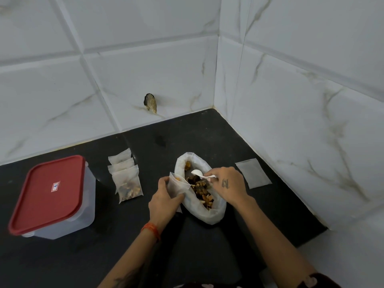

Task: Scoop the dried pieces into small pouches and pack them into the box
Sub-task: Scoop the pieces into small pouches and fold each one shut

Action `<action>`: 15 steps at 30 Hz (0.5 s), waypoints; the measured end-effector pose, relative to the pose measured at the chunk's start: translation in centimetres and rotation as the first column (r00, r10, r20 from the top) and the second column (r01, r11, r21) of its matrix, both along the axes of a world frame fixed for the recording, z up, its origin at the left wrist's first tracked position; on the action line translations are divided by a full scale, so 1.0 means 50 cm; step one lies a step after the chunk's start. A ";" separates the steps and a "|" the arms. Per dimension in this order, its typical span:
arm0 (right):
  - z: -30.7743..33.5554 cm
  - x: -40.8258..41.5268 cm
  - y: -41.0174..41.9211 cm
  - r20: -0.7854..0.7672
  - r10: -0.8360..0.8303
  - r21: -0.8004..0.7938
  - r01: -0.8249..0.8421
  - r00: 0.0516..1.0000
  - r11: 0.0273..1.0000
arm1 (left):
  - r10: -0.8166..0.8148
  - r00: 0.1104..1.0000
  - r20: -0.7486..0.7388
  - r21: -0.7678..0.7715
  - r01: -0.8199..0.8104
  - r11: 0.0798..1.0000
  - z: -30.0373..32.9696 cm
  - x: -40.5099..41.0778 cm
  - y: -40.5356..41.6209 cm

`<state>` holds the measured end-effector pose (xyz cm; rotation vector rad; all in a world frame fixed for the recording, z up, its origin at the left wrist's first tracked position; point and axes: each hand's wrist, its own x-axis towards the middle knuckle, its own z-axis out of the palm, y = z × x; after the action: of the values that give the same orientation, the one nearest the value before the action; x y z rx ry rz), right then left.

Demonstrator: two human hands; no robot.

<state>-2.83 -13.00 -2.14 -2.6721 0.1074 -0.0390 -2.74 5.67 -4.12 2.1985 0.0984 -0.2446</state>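
Holding pouch (178,185) pinched in left hand (165,197), gripping spoon (202,175) in right hand (228,185) over pieces (201,189) in bag (216,213) between hands.

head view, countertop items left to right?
Clear plastic box with red lid → stack of filled translucent pouches → small pouch held by the left hand → open white bag of dried pieces → right hand holding a white plastic spoon → flat empty pouch.
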 end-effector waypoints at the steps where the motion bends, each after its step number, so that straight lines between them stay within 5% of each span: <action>1: -0.003 -0.002 0.001 0.006 -0.008 -0.006 0.008 1.000 1.000 | 0.005 1.000 -0.008 -0.006 -0.005 1.000 -0.001 0.001 0.000; 15: -0.013 0.003 0.010 -0.135 -0.036 0.226 0.066 0.990 0.972 | 0.078 0.982 -0.172 -0.296 -0.127 0.947 -0.006 0.014 -0.003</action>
<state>-2.67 -12.48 -2.78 -2.4383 0.2088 0.1241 -2.06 5.52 -4.40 1.8572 0.2466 -0.3513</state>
